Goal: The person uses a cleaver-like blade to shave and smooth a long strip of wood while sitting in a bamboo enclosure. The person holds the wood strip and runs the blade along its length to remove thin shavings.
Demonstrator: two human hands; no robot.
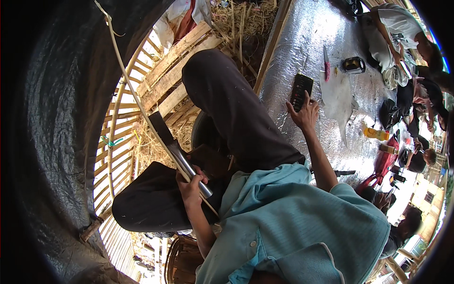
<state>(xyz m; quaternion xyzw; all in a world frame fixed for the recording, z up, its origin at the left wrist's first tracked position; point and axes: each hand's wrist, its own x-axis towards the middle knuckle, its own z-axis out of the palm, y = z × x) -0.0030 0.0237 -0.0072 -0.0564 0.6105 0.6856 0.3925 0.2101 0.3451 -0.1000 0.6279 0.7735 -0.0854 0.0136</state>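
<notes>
My left hand (191,182) is shut around the metal handle of a dark-bladed chopping knife (172,146), together with a long thin bamboo strip (137,99) that runs up and to the left. It rests over my lap in black trousers (227,109). My right hand (305,113) reaches out onto the silver foil mat (302,42), fingers spread, its fingertips touching a black phone (301,90) lying flat there.
On the mat lie a pink-handled knife (326,64), a small black box (353,65) and a yellow bottle (376,133). Other people sit at the right edge (402,33). Wooden slats (175,71) and straw (236,19) lie beyond my knee. A black tarp (56,142) fills the left.
</notes>
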